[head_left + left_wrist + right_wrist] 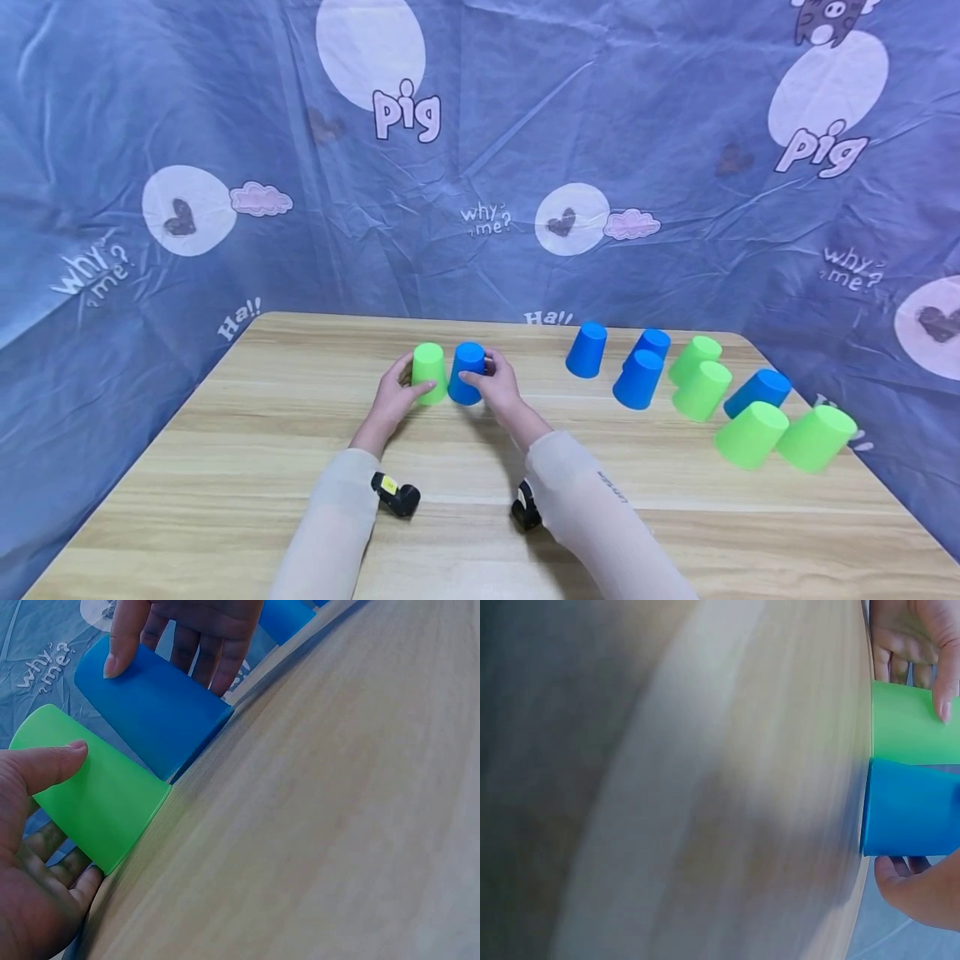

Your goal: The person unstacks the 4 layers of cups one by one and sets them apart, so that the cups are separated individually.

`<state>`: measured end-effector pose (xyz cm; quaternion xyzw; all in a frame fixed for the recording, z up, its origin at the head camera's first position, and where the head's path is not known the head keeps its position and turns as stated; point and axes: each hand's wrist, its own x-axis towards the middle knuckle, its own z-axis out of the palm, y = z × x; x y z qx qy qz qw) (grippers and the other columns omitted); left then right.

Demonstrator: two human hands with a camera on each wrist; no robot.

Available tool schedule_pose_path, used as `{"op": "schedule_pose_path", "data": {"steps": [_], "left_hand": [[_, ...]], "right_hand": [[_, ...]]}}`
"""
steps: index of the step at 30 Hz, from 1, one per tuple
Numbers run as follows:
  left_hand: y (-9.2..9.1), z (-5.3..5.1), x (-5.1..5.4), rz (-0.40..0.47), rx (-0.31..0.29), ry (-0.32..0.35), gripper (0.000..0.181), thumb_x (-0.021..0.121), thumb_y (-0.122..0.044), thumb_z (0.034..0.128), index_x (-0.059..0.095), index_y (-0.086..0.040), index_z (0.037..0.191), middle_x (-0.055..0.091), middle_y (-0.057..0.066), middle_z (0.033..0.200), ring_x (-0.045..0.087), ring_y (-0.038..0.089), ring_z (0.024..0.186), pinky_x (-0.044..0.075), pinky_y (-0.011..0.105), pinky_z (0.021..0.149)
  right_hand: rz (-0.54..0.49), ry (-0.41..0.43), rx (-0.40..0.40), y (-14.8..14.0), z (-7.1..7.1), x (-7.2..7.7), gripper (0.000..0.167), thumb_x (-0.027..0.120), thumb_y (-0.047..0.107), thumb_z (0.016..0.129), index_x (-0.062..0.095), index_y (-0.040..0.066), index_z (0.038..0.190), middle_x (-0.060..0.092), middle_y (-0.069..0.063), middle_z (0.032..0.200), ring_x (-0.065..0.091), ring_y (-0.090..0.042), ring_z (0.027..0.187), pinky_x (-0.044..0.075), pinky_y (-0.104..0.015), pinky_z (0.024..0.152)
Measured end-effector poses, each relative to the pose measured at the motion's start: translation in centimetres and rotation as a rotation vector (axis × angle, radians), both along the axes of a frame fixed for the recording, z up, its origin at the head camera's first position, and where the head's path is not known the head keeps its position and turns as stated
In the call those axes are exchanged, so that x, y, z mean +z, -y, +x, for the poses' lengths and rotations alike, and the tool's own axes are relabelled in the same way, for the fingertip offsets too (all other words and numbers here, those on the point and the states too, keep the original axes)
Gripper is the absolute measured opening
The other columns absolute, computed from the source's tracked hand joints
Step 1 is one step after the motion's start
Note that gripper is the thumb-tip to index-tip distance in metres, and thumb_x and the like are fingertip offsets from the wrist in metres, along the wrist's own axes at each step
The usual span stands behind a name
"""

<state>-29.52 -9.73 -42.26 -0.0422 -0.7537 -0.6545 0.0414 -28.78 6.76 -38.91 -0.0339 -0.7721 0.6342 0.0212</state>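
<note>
Side by side on the table stand a green cup (pixel 430 372) and a blue cup (pixel 467 377), both upside down, their rims touching or nearly so. My left hand (pixel 395 395) grips the green cup, thumb across its near side and fingers behind it. The blue cup is held by my right hand (pixel 498 387), with the thumb in front and the other fingers around the far side. In the left wrist view the green cup (pixel 94 791) and blue cup (pixel 154 709) both rest rim-down on the wood.
Several more upturned cups stand to the right, among them a blue cup (pixel 587 350), a green cup (pixel 702 391) and another green cup (pixel 817 438) near the right edge. The wooden table (pixel 247 467) meets a blue printed cloth (pixel 480 275) at the back.
</note>
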Motion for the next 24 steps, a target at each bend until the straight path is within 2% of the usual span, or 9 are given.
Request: {"op": "schedule_pose_path", "data": {"steps": [9,16,24], "left_hand": [[-0.1,-0.1,-0.1,-0.002,0.01,0.006,0.063,0.064,-0.003,0.0754,0.034,-0.006,0.131,0.037,0.016,0.13,0.033,0.027,0.118,0.027,0.038,0.097],[0.0,-0.1,-0.3,0.001,0.009,-0.001,0.064,0.064,-0.003,0.075,0.034,-0.005,0.131,0.037,0.016,0.13,0.033,0.027,0.118,0.027,0.038,0.098],[0.0,0.0,-0.2,0.01,-0.001,-0.01,0.064,0.064,-0.002,0.0748,0.033,-0.006,0.131,0.037,0.016,0.129,0.034,0.027,0.118,0.027,0.038,0.097]], "right_hand": [[-0.029,-0.04,-0.034,-0.9,0.3,0.5,0.052,0.066,0.006,0.074,0.043,0.002,0.121,0.048,-0.02,0.115,0.043,-0.032,0.108,0.034,-0.046,0.091],[-0.045,-0.074,-0.022,-2.0,0.9,1.6,0.051,0.065,0.005,0.075,0.043,-0.001,0.12,0.049,-0.022,0.114,0.044,-0.033,0.107,0.034,-0.045,0.092],[-0.027,-0.057,-0.035,-3.9,1.5,2.8,0.052,0.065,0.01,0.076,0.043,0.003,0.122,0.046,-0.02,0.119,0.041,-0.031,0.111,0.032,-0.045,0.093]]}}
